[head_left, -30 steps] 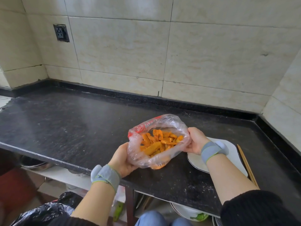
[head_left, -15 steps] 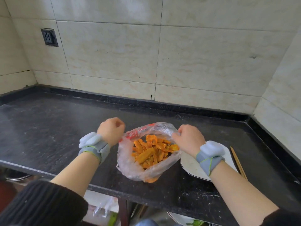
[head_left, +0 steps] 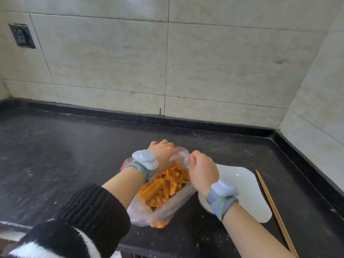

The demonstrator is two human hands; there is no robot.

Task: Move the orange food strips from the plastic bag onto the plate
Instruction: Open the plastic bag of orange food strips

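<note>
The left hand [head_left: 163, 155] is curled over the far rim of the plastic bag [head_left: 162, 211], its fingers folded round the bunched film and its knuckles facing up. The right hand [head_left: 202, 172] sits just beside it, also closed, pinching the same far rim where the film gathers into a crumpled peak between the two hands. Each wrist carries a grey band with a pale plastic unit on top, the left band [head_left: 145, 164] over the bag's mouth and the right band [head_left: 222, 196] above the plate. The left forearm comes out of a black knit sleeve [head_left: 93, 211] pushed up toward the elbow.

The bag rests on the dark countertop [head_left: 74, 155] near its front edge, its mouth held open and facing up. The orange food strips [head_left: 165, 187] lie heaped inside it, glossy and tangled, partly covered by the left wrist. A little orange shows through the film at the bag's near corner.

The white plate [head_left: 247, 192] stands on the counter just right of the bag; whether the film touches its left rim cannot be told, since the right forearm crosses that edge. A pair of wooden chopsticks [head_left: 273, 207] lies right of the plate, close to its rim, running from far to near. Behind the counter rises a wall of cream tiles [head_left: 186, 62], with a dark socket [head_left: 22, 35] at the far left.
</note>
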